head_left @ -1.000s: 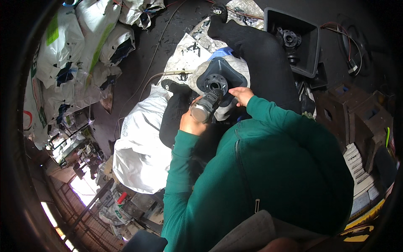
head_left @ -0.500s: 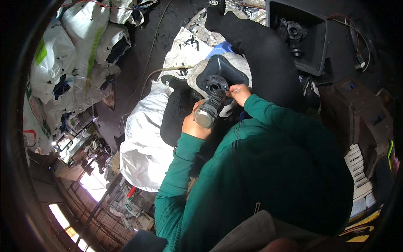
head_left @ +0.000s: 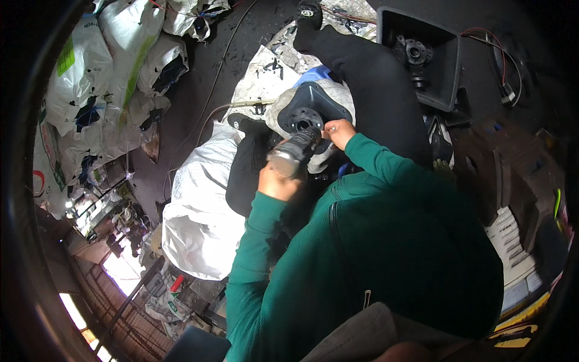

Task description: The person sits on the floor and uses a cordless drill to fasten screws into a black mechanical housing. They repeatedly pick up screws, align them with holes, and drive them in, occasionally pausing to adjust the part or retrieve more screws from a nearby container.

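Note:
Between my legs sits a black moulded part (head_left: 322,96) with a wide, dished side and a round, holed hub (head_left: 297,119). It rests on a pale, dirty, cloth-like covering (head_left: 274,117). My left hand (head_left: 276,183) is wrapped round a dark, cylindrical power tool (head_left: 291,152) with a greyish rounded rear end, blurred by motion. The tool's front reaches the near edge of the hub; its tip is hidden. Close beside the hub, my right hand (head_left: 339,133) has thumb and fingers pinched together. Something small and shiny shows at the fingertips, too small to name.
A dark bin (head_left: 453,60) at the far right holds several black hubbed parts (head_left: 417,53). White sacks (head_left: 129,42) crowd the left, and another white sack (head_left: 202,211) lies by my left leg. A cable (head_left: 226,51) crosses the dark floor. Wooden boxes (head_left: 500,151) stand right.
The tool in my left hand has tilted, its rear end shifting left and up, and is now blurred. My right hand stays by the hub. The whole view has shifted slightly.

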`<state>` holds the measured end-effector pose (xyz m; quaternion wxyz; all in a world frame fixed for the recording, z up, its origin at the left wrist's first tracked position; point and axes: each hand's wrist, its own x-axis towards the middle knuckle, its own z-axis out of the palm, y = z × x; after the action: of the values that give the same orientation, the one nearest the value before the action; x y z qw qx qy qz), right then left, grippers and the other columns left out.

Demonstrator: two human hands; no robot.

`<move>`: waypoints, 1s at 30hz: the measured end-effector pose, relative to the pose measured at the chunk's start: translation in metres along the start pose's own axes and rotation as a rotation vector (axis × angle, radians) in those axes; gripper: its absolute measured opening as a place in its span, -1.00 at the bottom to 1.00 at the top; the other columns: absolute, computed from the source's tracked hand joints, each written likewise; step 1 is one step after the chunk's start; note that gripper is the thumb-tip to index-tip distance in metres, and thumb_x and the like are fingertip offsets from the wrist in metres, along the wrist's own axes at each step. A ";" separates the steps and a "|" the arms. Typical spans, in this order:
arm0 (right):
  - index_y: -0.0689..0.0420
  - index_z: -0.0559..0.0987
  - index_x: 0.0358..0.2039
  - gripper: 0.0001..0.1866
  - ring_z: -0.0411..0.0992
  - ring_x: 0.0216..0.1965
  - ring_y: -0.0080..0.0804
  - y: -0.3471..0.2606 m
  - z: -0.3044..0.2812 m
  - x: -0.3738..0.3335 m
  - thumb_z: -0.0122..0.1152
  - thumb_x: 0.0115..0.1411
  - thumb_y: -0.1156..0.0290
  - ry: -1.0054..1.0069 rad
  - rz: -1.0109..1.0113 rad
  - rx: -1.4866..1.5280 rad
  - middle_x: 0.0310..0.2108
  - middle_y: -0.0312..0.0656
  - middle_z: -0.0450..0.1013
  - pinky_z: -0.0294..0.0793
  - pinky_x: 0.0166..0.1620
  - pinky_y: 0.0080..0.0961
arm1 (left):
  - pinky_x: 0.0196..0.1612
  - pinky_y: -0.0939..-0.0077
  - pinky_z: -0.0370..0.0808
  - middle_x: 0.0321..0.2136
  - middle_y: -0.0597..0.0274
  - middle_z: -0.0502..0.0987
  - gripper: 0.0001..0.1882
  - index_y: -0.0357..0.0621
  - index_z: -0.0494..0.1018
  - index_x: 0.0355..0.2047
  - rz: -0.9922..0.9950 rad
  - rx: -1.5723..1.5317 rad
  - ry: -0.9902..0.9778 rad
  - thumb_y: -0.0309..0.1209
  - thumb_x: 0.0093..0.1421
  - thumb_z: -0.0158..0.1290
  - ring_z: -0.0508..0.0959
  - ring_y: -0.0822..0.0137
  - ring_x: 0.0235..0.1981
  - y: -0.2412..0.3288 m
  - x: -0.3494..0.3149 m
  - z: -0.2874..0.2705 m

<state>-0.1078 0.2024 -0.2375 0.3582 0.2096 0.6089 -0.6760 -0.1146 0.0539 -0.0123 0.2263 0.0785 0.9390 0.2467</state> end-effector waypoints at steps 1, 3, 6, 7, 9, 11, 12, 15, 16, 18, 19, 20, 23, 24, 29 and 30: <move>0.15 0.63 -0.35 -0.70 0.44 -0.58 -0.47 0.000 -0.001 0.000 0.34 0.04 0.18 -0.028 0.000 -0.129 -0.55 -0.22 0.51 0.45 -0.51 -0.44 | -0.09 0.35 0.47 -0.19 0.07 0.55 -0.53 -0.24 0.43 -0.08 0.093 -0.124 0.082 -0.56 -0.09 0.14 0.56 0.18 -0.13 0.001 -0.005 -0.002; 0.19 0.52 -0.03 -0.50 0.51 -0.51 -0.40 0.002 -0.004 -0.011 0.31 0.06 0.18 0.047 -0.023 0.033 -0.34 -0.08 0.55 0.51 -0.47 -0.43 | -0.10 0.34 0.46 -0.19 0.04 0.54 -0.54 -0.24 0.43 -0.08 0.057 -0.190 0.037 -0.56 -0.07 0.12 0.55 0.15 -0.14 0.000 -0.020 -0.008; 0.18 0.28 0.20 -0.39 0.47 -0.34 -0.46 -0.007 -0.021 -0.035 0.18 0.16 0.26 -0.129 0.065 0.080 -0.17 -0.09 0.44 0.60 -0.31 -0.48 | -0.11 0.33 0.47 -0.18 0.03 0.53 -0.56 -0.23 0.43 -0.08 0.182 -0.061 0.079 -0.52 -0.05 0.15 0.55 0.12 -0.16 0.002 -0.043 -0.011; 0.17 0.28 0.20 -0.43 0.43 -0.34 -0.52 -0.011 -0.027 -0.046 0.12 0.20 0.29 -0.206 0.137 0.148 -0.21 -0.16 0.41 0.60 -0.26 -0.49 | -0.11 0.33 0.47 -0.19 0.04 0.54 -0.56 -0.22 0.43 -0.08 0.170 -0.077 0.079 -0.51 -0.05 0.16 0.55 0.11 -0.17 0.004 -0.051 -0.010; 0.20 0.29 0.19 -0.49 0.41 -0.34 -0.62 -0.019 -0.039 -0.068 0.06 0.24 0.35 -0.401 0.065 0.376 -0.29 -0.27 0.40 0.61 -0.27 -0.54 | -0.12 0.31 0.47 -0.20 0.05 0.54 -0.56 -0.21 0.43 -0.08 0.152 -0.125 0.072 -0.50 -0.04 0.18 0.56 0.09 -0.19 0.010 -0.066 -0.006; 0.21 0.30 0.18 -0.53 0.40 -0.34 -0.67 -0.027 -0.048 -0.087 0.01 0.27 0.41 -0.495 0.002 0.452 -0.33 -0.31 0.41 0.60 -0.25 -0.56 | -0.14 0.31 0.48 -0.23 0.05 0.54 -0.56 -0.17 0.46 -0.10 0.190 -0.180 0.076 -0.47 -0.06 0.20 0.56 0.09 -0.20 0.014 -0.080 -0.003; 0.21 0.30 0.18 -0.55 0.40 -0.33 -0.67 -0.030 -0.049 -0.095 -0.01 0.28 0.43 -0.498 -0.020 0.420 -0.32 -0.31 0.42 0.60 -0.22 -0.56 | -0.13 0.32 0.48 -0.22 0.04 0.54 -0.55 -0.16 0.46 -0.10 0.207 -0.186 0.078 -0.46 -0.07 0.21 0.56 0.09 -0.20 0.015 -0.084 -0.002; 0.22 0.40 0.03 -0.69 0.45 -0.31 -0.60 -0.037 -0.048 -0.110 0.01 0.28 0.45 -0.511 -0.060 0.425 -0.25 -0.22 0.46 0.60 -0.15 -0.54 | -0.14 0.31 0.48 -0.23 0.04 0.54 -0.56 -0.15 0.46 -0.11 0.300 -0.134 0.116 -0.43 -0.07 0.22 0.55 0.08 -0.21 0.012 -0.095 -0.003; 0.23 0.42 -0.02 -0.72 0.46 -0.31 -0.57 -0.039 -0.047 -0.112 0.04 0.27 0.44 -0.498 -0.053 0.446 -0.24 -0.20 0.47 0.60 -0.15 -0.52 | -0.14 0.30 0.48 -0.24 0.05 0.54 -0.57 -0.16 0.47 -0.12 0.320 -0.097 0.130 -0.42 -0.07 0.22 0.55 0.07 -0.22 0.010 -0.097 -0.004; 0.23 0.44 -0.11 -0.78 0.48 -0.32 -0.54 -0.040 -0.044 -0.113 0.07 0.26 0.44 -0.503 -0.025 0.494 -0.24 -0.18 0.47 0.60 -0.15 -0.50 | -0.14 0.29 0.48 -0.23 0.06 0.53 -0.58 -0.15 0.47 -0.13 0.267 -0.114 0.135 -0.42 -0.07 0.22 0.54 0.06 -0.21 0.004 -0.105 -0.005; 0.22 0.44 -0.14 -0.80 0.48 -0.33 -0.54 -0.041 -0.044 -0.112 0.08 0.25 0.44 -0.518 -0.006 0.520 -0.26 -0.18 0.48 0.61 -0.16 -0.50 | -0.13 0.29 0.48 -0.23 0.06 0.53 -0.58 -0.14 0.47 -0.14 0.240 -0.119 0.130 -0.42 -0.07 0.23 0.53 0.06 -0.20 0.001 -0.109 -0.005; 0.21 0.44 -0.17 -0.83 0.49 -0.34 -0.54 -0.042 -0.044 -0.111 0.09 0.25 0.44 -0.516 0.014 0.546 -0.27 -0.18 0.48 0.61 -0.17 -0.50 | -0.13 0.29 0.47 -0.22 0.06 0.53 -0.58 -0.14 0.47 -0.14 0.202 -0.154 0.131 -0.42 -0.07 0.23 0.53 0.06 -0.20 -0.001 -0.112 -0.004; 0.20 0.44 -0.14 -0.79 0.49 -0.34 -0.55 -0.041 -0.040 -0.109 0.10 0.25 0.40 -0.532 0.053 0.609 -0.30 -0.19 0.47 0.62 -0.18 -0.51 | -0.12 0.28 0.47 -0.20 0.07 0.52 -0.57 -0.13 0.47 -0.13 0.140 -0.224 0.119 -0.40 -0.07 0.24 0.53 0.07 -0.18 -0.007 -0.118 -0.004; 0.21 0.44 -0.14 -0.79 0.48 -0.34 -0.55 -0.041 -0.039 -0.109 0.10 0.25 0.40 -0.564 0.031 0.627 -0.30 -0.19 0.47 0.62 -0.18 -0.51 | -0.12 0.28 0.47 -0.20 0.07 0.52 -0.57 -0.13 0.47 -0.13 0.143 -0.225 0.118 -0.40 -0.07 0.24 0.53 0.07 -0.18 -0.009 -0.119 -0.003; 0.24 0.43 -0.14 -0.76 0.48 -0.35 -0.56 -0.043 -0.033 -0.107 0.11 0.25 0.38 -0.562 0.029 0.557 -0.31 -0.20 0.46 0.63 -0.18 -0.50 | -0.21 0.38 0.49 -0.28 0.14 0.55 -0.62 -0.18 0.49 -0.17 0.158 -0.234 0.129 -0.53 -0.08 0.19 0.56 0.24 -0.28 -0.012 -0.118 -0.006; 0.24 0.43 -0.14 -0.76 0.48 -0.35 -0.56 -0.044 -0.033 -0.106 0.11 0.25 0.38 -0.564 0.031 0.543 -0.31 -0.20 0.46 0.63 -0.18 -0.50 | -0.21 0.39 0.49 -0.28 0.13 0.55 -0.62 -0.18 0.49 -0.17 0.158 -0.221 0.126 -0.54 -0.07 0.19 0.57 0.23 -0.28 -0.012 -0.117 -0.008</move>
<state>-0.0759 0.2587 -0.1372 0.4531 0.1121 0.2826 -0.8380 -0.0148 0.0099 0.0330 0.1539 0.1110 0.9095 0.3698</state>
